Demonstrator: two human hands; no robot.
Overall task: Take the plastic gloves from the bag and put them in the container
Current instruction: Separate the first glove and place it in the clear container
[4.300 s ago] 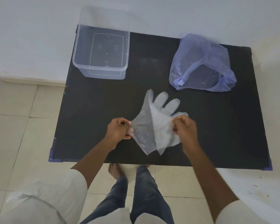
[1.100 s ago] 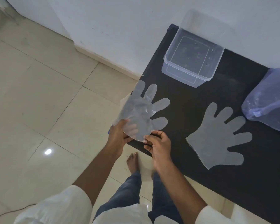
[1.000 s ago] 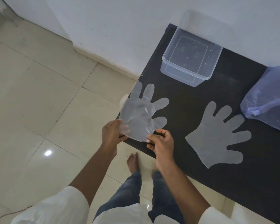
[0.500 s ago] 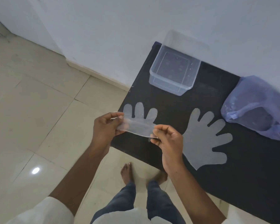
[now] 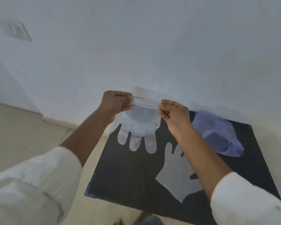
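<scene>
My left hand point(image 5: 116, 101) and right hand point(image 5: 172, 113) each pinch the cuff of one plastic glove point(image 5: 140, 125), raised above the counter point(image 5: 128, 176), nearer than the bag point(image 5: 217, 132); I judge it could flutter free, since the container's hidden behind it.

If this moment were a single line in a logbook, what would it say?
left hand: pinching glove cuff | right hand: pinching glove cuff | held glove: raised, fingers hanging down | second glove: flat on table | bag: on table | container: not visible
</scene>
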